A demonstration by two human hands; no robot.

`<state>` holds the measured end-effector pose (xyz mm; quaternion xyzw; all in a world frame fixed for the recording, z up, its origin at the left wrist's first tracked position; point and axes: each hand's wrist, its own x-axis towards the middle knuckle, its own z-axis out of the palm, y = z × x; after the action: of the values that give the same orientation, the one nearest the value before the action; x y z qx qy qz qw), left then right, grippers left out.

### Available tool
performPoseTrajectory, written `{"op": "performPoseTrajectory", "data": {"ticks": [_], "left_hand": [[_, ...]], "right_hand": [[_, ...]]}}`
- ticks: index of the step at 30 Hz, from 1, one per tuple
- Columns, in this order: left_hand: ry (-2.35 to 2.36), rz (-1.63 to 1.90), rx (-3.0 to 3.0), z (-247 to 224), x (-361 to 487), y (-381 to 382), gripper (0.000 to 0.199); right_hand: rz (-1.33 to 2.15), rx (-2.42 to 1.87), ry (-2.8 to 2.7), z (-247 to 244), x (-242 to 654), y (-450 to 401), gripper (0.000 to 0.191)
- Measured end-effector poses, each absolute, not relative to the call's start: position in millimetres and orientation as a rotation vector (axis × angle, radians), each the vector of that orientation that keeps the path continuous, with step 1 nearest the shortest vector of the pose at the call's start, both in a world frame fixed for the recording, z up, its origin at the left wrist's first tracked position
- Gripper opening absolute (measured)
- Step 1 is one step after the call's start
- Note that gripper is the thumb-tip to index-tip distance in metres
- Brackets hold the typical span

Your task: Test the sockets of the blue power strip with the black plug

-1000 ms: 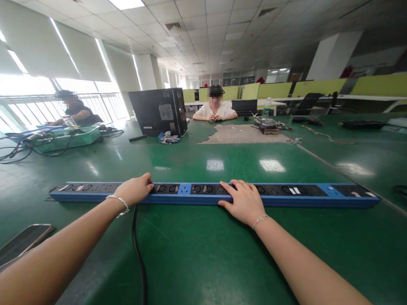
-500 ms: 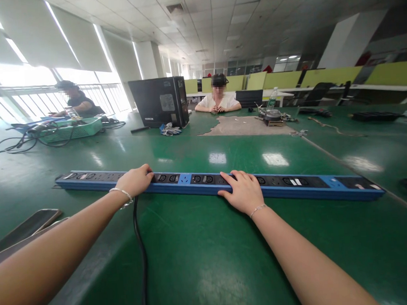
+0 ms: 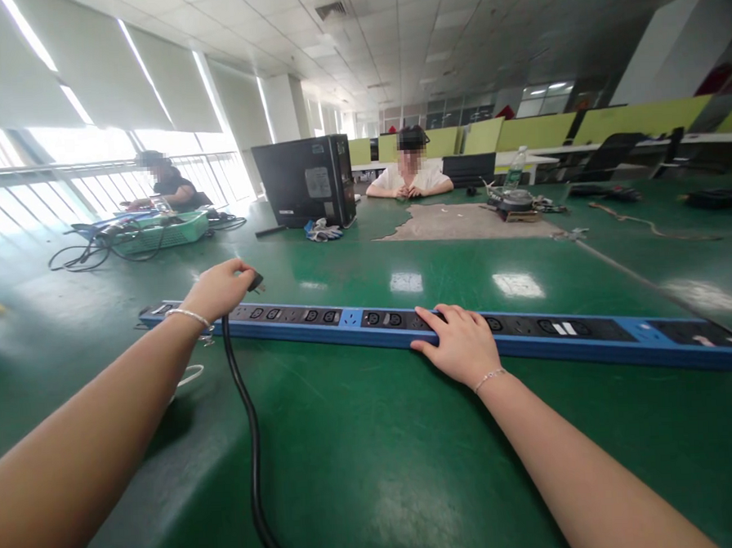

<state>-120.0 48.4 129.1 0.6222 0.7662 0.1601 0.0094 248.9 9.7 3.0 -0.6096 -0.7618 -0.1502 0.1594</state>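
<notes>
Black plug [image 3: 256,280] in left fingers [image 3: 238,266], apparently clear of blue power strip [image 3: 375,336].

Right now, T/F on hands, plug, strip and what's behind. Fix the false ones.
1. The left hand holds a black plug. True.
2. The plug sits fully in a socket of the blue power strip. False: it is out in the air, prongs showing, and the power strip lies on the green table.
3. The right hand is clear of the strip. False: the right hand rests across it.
4. The black cable runs from the left hand down to the bottom of the view. True.
5. The green basket is right of the black computer case. False: the green basket is left of the computer case in the view.
</notes>
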Motion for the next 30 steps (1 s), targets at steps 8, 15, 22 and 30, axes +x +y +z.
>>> {"op": "performPoseTrajectory", "data": {"ticks": [8, 15, 22, 30], "left_hand": [[2.216, 0.499, 1.777, 118.8, -134.0, 47.4, 0.039], [1.789, 0.458, 1.731, 100.2, -72.9, 48.9, 0.026], [1.754, 0.351, 1.945, 86.4, -14.0, 51.0, 0.019], [1.947, 0.117, 2.259, 80.8, 5.5, 57.1, 0.028]], "right_hand": [[-0.435, -1.731, -2.178, 3.0, 249.0, 10.0, 0.058], [-0.440, -1.737, -2.176, 2.7, 248.9, 10.0, 0.058], [-0.462, -1.721, -2.175, 3.1, 249.5, 9.4, 0.057], [-0.469, -1.706, -2.175, 2.2, 249.2, 10.4, 0.056]]}}
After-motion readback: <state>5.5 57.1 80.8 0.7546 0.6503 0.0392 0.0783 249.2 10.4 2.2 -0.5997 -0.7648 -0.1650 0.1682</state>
